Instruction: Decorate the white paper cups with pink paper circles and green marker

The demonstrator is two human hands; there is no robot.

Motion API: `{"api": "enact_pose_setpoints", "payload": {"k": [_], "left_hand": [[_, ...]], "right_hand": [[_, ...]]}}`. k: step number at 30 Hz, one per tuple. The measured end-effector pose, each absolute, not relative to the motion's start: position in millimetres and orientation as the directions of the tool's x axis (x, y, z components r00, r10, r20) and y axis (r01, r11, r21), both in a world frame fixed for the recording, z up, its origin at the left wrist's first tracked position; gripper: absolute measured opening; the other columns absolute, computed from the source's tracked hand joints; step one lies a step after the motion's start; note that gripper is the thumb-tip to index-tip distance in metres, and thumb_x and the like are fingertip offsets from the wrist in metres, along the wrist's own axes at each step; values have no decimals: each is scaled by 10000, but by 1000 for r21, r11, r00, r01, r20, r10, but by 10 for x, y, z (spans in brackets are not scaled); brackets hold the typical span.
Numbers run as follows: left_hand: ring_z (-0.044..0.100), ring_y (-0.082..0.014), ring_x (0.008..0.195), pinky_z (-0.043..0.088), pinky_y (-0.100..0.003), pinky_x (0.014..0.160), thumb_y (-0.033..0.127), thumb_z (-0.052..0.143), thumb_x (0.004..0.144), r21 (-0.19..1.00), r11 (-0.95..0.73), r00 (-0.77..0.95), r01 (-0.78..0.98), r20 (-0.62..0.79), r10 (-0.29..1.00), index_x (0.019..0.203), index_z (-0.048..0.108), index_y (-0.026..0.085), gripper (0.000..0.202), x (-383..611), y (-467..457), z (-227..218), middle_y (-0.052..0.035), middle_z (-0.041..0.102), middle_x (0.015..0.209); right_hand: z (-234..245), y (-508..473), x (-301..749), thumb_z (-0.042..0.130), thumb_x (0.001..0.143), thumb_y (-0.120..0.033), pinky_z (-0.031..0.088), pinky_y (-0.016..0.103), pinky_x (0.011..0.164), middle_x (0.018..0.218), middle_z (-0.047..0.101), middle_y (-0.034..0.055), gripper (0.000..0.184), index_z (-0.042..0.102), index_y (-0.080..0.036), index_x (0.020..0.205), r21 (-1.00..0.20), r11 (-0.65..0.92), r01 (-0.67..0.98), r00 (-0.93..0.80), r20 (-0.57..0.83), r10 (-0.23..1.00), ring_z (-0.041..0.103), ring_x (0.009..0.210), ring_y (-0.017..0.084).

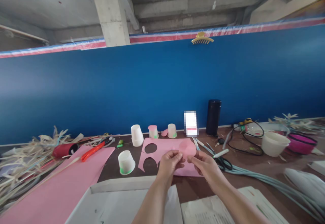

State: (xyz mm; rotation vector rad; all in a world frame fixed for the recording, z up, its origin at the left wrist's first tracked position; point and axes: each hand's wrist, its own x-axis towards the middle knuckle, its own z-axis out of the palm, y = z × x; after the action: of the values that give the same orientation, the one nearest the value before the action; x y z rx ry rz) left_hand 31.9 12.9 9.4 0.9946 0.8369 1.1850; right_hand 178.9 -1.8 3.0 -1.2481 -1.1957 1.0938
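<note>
Between my hands is a round pink paper disc [187,148], raised over a pink sheet [162,147] that has round holes cut in its left part. My left hand [170,163] pinches the disc's lower left edge. On its lower right edge, the fingers of my right hand [203,163] are closed too. Upside-down paper cups stand about: a white one [126,162] with a green rim at left, a taller white one [137,135] behind it, one [153,132] topped with a pink disc, and another [172,131] beside a leaning pink piece [165,133].
A white box lid [122,203] and printed papers [210,211] lie in front. Scissors [224,163] and pale blue cords [264,174] are at right, near a black bottle [213,117] and white tub [274,144]. Left are a pink sheet [66,183], red cutter [92,151] and straw-like strips [30,159].
</note>
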Motion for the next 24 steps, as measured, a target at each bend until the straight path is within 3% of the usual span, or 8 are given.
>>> {"api": "enact_pose_setpoints", "payload": {"k": [24], "left_hand": [[574,-167,735,460,-267,631,405,736,588,961,45,207,-273,13,978,753,637,135,332,313,139,52,-64,605,772]], "right_hand": [[-15,0,1787,600,690,-385,198,208,384,413,394,-70,219,590,-167,667,-996,43,83,152,55,987,320,383,63]]}}
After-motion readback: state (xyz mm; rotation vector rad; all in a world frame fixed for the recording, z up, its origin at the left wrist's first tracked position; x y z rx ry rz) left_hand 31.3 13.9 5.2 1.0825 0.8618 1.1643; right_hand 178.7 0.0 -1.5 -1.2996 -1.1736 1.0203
